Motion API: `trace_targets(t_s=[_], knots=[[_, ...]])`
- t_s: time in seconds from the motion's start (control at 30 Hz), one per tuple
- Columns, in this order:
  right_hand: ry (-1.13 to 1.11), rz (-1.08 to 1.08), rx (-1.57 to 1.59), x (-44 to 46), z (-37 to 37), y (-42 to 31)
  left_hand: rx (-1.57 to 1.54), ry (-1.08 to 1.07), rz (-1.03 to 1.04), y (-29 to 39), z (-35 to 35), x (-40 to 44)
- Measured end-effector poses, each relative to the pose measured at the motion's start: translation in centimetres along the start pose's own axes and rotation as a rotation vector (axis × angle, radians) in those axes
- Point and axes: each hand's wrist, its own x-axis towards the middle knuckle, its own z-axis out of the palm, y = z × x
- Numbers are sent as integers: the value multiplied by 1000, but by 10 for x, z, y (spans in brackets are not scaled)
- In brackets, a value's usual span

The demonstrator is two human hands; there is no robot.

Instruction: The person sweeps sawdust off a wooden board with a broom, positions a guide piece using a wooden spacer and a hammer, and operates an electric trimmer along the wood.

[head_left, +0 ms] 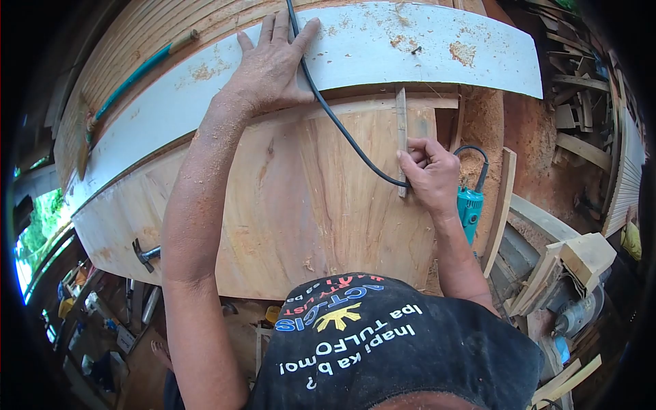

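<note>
My left hand (272, 72) lies flat with fingers spread on a long white board (369, 44), which has patches of sawdust. A black cord (335, 115) passes by its fingers and thumb and runs down toward my right hand (432, 171). That hand is closed in a pinch on a thin wooden strip (401, 123). The strip's far end meets the white board's near edge, and its length lies over a pale plywood panel (294, 198). Sawdust clings to my left hand and forearm.
A teal power tool (469, 208) stands right of the panel, beside a wooden slat (500, 212). A hammer (145, 254) lies on the panel's left. A teal-handled tool (133, 80) rests behind the white board. Scrap wood (581, 150) is piled at right, near a grey circular tool (581, 314).
</note>
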Motion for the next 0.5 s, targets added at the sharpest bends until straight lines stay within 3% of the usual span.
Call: trace_targets(t_s=[0.5], knots=[[8, -3, -5, 0, 0, -1, 15, -21, -6, 1, -3, 1]])
